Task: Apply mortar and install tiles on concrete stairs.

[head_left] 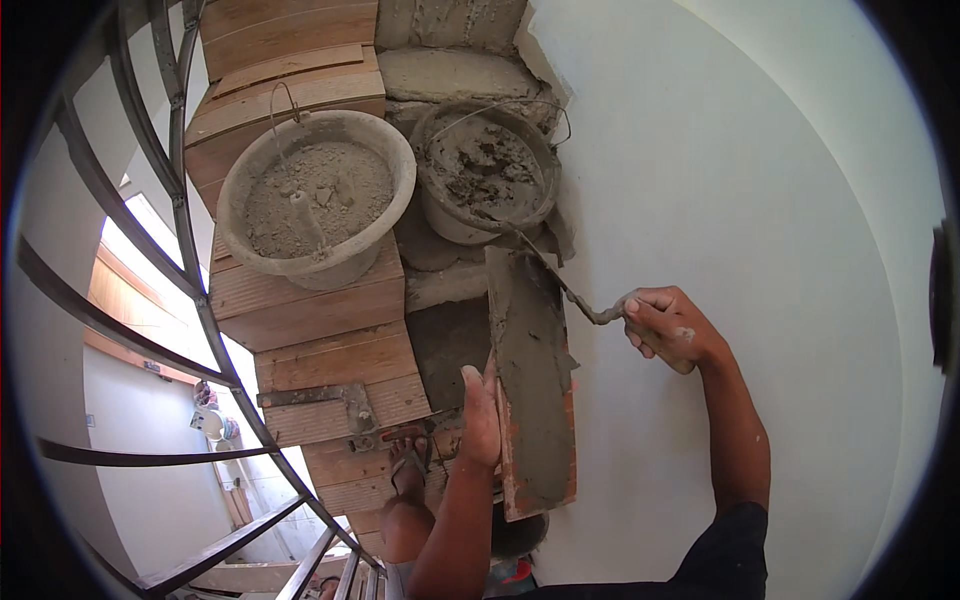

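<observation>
My left hand (481, 422) supports a long tile (510, 440) by its left edge, thumb pointing up and the other fingers largely hidden. The tile is tilted up, its reddish edge showing, and grey mortar (535, 380) covers most of its face. My right hand (665, 325) is closed round the handle of a trowel (590, 312). Its thin, mortar-coated blade is seen nearly edge-on at the tile's upper right. Just beyond the tile stands a bucket (440, 215) of wet grey mortar with a wire handle.
A wide tub (232, 225) of dry grey mix stands on wood-look stair tiles (320, 355). A metal square (355, 405) lies on a lower tread, near my sandalled foot (408, 460). Dark metal railing (190, 240) curves along the left; a white wall (740, 220) rises on the right.
</observation>
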Action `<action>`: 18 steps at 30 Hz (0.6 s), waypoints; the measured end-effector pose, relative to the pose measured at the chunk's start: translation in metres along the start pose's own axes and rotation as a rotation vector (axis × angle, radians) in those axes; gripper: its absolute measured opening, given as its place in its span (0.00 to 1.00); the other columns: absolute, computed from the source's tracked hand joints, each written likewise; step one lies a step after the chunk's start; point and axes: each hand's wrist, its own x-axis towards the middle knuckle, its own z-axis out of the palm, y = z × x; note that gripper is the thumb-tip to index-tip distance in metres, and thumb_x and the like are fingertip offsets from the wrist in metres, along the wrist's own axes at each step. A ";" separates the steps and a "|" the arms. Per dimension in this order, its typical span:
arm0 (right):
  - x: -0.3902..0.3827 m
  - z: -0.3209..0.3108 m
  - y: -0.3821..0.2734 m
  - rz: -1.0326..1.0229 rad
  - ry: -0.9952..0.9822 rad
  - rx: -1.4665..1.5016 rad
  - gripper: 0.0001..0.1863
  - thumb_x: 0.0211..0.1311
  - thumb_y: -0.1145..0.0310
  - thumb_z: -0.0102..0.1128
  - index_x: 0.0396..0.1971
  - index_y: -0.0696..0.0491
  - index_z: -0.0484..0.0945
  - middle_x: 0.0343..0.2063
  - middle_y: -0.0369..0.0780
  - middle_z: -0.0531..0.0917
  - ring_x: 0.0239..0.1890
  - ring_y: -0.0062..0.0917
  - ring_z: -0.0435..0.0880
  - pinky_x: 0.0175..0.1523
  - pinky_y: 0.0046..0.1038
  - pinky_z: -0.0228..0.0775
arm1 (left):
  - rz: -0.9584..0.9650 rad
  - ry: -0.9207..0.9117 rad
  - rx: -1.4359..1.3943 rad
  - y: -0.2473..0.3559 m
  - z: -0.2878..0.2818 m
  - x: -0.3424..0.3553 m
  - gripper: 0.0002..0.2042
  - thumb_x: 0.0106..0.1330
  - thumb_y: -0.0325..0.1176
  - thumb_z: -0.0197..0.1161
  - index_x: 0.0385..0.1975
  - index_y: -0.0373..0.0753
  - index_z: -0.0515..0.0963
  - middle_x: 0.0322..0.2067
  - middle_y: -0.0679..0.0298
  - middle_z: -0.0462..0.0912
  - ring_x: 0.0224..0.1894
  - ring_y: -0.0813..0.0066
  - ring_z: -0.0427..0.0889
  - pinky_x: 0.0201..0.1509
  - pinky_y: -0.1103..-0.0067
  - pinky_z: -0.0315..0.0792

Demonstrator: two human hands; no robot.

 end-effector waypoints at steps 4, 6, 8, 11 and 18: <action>0.004 -0.004 -0.004 0.010 -0.034 -0.029 0.26 0.78 0.46 0.60 0.31 0.56 0.81 0.21 0.33 0.75 0.24 0.19 0.74 0.27 0.25 0.69 | -0.011 -0.026 -0.030 0.005 0.002 -0.002 0.43 0.80 0.69 0.38 0.81 0.38 0.51 0.74 0.50 0.66 0.72 0.52 0.71 0.76 0.57 0.67; 0.002 -0.006 0.000 -0.006 -0.060 -0.031 0.26 0.78 0.46 0.60 0.30 0.55 0.81 0.20 0.33 0.75 0.22 0.19 0.73 0.27 0.25 0.68 | 0.007 0.022 -0.042 0.003 -0.004 -0.002 0.40 0.83 0.65 0.34 0.81 0.37 0.52 0.74 0.53 0.67 0.73 0.59 0.69 0.78 0.62 0.64; -0.001 -0.005 0.002 0.007 -0.100 -0.076 0.25 0.76 0.49 0.63 0.33 0.60 0.85 0.18 0.36 0.76 0.21 0.20 0.74 0.27 0.25 0.69 | 0.051 0.116 0.100 0.000 -0.018 -0.001 0.37 0.85 0.61 0.32 0.80 0.35 0.55 0.74 0.56 0.67 0.73 0.63 0.68 0.80 0.66 0.59; -0.011 -0.002 0.006 0.039 -0.124 -0.073 0.23 0.76 0.51 0.63 0.37 0.59 0.87 0.18 0.36 0.77 0.20 0.20 0.74 0.27 0.25 0.70 | 0.044 0.216 0.197 -0.001 -0.008 0.005 0.44 0.80 0.70 0.36 0.79 0.35 0.58 0.74 0.57 0.69 0.74 0.64 0.69 0.80 0.68 0.59; -0.044 0.018 0.025 0.080 -0.236 -0.172 0.21 0.76 0.50 0.63 0.43 0.55 0.89 0.19 0.33 0.78 0.21 0.18 0.75 0.29 0.26 0.71 | 0.113 0.236 0.111 0.006 -0.002 0.008 0.39 0.85 0.63 0.33 0.80 0.33 0.56 0.75 0.59 0.66 0.75 0.67 0.65 0.82 0.69 0.54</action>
